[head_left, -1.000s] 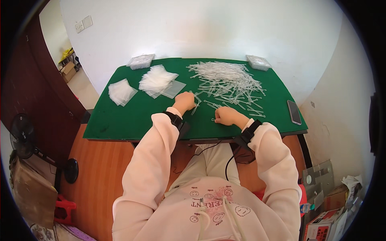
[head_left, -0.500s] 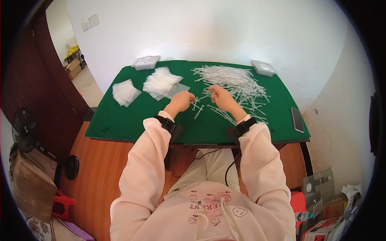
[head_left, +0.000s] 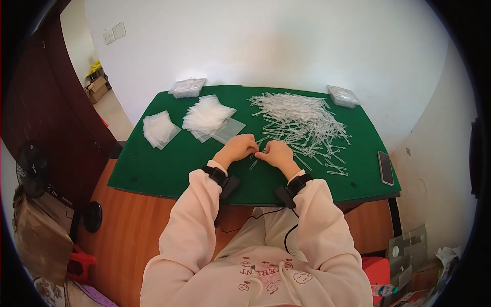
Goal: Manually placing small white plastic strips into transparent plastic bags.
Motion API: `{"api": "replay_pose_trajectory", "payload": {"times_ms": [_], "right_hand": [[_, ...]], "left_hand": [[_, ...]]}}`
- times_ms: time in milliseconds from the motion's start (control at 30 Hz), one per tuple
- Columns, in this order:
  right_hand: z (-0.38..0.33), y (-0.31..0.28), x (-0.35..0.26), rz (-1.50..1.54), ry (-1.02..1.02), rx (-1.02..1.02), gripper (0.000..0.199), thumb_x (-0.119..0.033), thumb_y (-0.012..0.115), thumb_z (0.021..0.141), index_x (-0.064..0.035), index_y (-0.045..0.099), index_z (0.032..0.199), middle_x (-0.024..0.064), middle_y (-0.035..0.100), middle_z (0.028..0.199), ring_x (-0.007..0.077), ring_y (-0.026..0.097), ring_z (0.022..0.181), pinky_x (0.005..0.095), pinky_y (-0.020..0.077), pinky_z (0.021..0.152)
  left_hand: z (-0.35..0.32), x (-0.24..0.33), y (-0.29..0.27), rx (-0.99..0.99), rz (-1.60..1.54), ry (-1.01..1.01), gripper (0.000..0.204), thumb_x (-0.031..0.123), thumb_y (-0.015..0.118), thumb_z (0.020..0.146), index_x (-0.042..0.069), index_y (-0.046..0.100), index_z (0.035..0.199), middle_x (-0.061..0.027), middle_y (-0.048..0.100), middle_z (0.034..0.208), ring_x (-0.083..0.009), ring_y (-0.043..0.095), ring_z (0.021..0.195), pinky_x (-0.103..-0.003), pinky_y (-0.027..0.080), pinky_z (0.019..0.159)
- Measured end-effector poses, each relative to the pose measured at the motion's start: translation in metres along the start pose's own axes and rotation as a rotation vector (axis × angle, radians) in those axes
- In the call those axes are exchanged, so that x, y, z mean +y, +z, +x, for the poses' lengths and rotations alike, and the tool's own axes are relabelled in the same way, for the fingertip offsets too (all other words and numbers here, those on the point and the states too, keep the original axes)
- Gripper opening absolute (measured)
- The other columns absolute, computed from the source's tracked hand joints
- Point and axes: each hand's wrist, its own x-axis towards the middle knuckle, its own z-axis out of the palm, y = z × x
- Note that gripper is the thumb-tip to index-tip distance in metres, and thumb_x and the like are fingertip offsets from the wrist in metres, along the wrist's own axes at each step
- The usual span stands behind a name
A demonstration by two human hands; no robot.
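My left hand (head_left: 238,149) is closed on a few clear plastic sticks (head_left: 253,165) with small looped ends, which poke out below its fingertips. My right hand (head_left: 279,155) meets it fingertip to fingertip, pinching at the same little bunch; its fingers partly hide what they grip. Beyond and to the right of my hands spreads a large heap of loose clear sticks (head_left: 302,115), some scattered toward the near side. On the left lie two fanned stacks of clear plastic bags, a bigger stack (head_left: 204,115) and a smaller stack (head_left: 161,128). A single clear bag (head_left: 230,131) lies beside the bigger one.
The green-covered table (head_left: 169,174) backs onto a white wall. Clear wrapped packs stand at its far left (head_left: 187,87) and far right (head_left: 343,96). A phone (head_left: 385,168) lies by the right edge. A black fan (head_left: 33,169) stands on the floor at the left.
My right hand has come left and nearer from the heap's edge to join my left hand, which has moved slightly nearer. The view has shifted a little, so the table sits lower.
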Motion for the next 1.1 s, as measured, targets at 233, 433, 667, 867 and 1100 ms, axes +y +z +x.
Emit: {"api": "replay_pose_trajectory", "payload": {"times_ms": [233, 433, 667, 867, 1100], "right_hand": [[0.007, 0.003, -0.01, -0.031, 0.013, -0.076, 0.039, -0.046, 0.069, 0.063, -0.0085, 0.063, 0.073, 0.0095, 0.064, 0.077, 0.0272, 0.062, 0.074, 0.037, 0.0492, 0.065], [0.013, 0.012, -0.009, -0.002, -0.004, -0.088, 0.022, -0.031, 0.064, 0.065, -0.0093, 0.062, 0.07, 0.0089, 0.062, 0.073, 0.0272, 0.062, 0.073, 0.0371, 0.0487, 0.064], [0.007, 0.009, 0.002, 0.079, -0.033, -0.069, 0.016, -0.021, 0.058, 0.069, -0.0099, 0.063, 0.078, 0.0109, 0.063, 0.077, 0.0287, 0.061, 0.075, 0.0386, 0.0485, 0.067], [0.018, 0.01, 0.018, 0.456, -0.036, 0.135, 0.014, -0.017, 0.053, 0.077, -0.0061, 0.059, 0.085, 0.0095, 0.06, 0.072, 0.0245, 0.059, 0.069, 0.0351, 0.0454, 0.062], [0.025, 0.009, 0.025, 0.978, -0.089, 0.21, 0.01, -0.008, 0.046, 0.085, -0.0021, 0.053, 0.09, 0.0017, 0.053, 0.072, 0.0091, 0.05, 0.065, 0.0232, 0.0408, 0.061]], "left_hand": [[0.0, 0.006, -0.013, 0.193, 0.007, 0.095, 0.01, 0.004, 0.066, 0.065, 0.01, 0.064, 0.073, -0.0052, 0.053, 0.083, -0.0256, 0.053, 0.082, -0.035, 0.044, 0.069], [0.001, 0.006, -0.024, 0.38, 0.208, 0.071, 0.011, 0.005, 0.068, 0.063, 0.009, 0.062, 0.071, -0.006, 0.055, 0.089, -0.0267, 0.052, 0.086, -0.036, 0.043, 0.072], [0.006, -0.006, -0.018, 0.504, 0.187, 0.03, 0.006, 0.004, 0.065, 0.068, 0.005, 0.06, 0.072, -0.0116, 0.059, 0.088, -0.03, 0.056, 0.085, -0.039, 0.044, 0.073], [0.017, -0.022, 0.01, 0.193, 0.173, -0.7, 0.028, 0.03, 0.06, 0.077, 0.003, 0.064, 0.08, -0.0138, 0.063, 0.082, -0.0319, 0.061, 0.079, -0.038, 0.048, 0.069], [0.026, 0.001, -0.003, 0.018, 0.334, -0.846, 0.04, 0.04, 0.065, 0.072, 0.003, 0.065, 0.085, -0.0146, 0.064, 0.083, -0.0311, 0.062, 0.081, -0.038, 0.05, 0.069]]}}
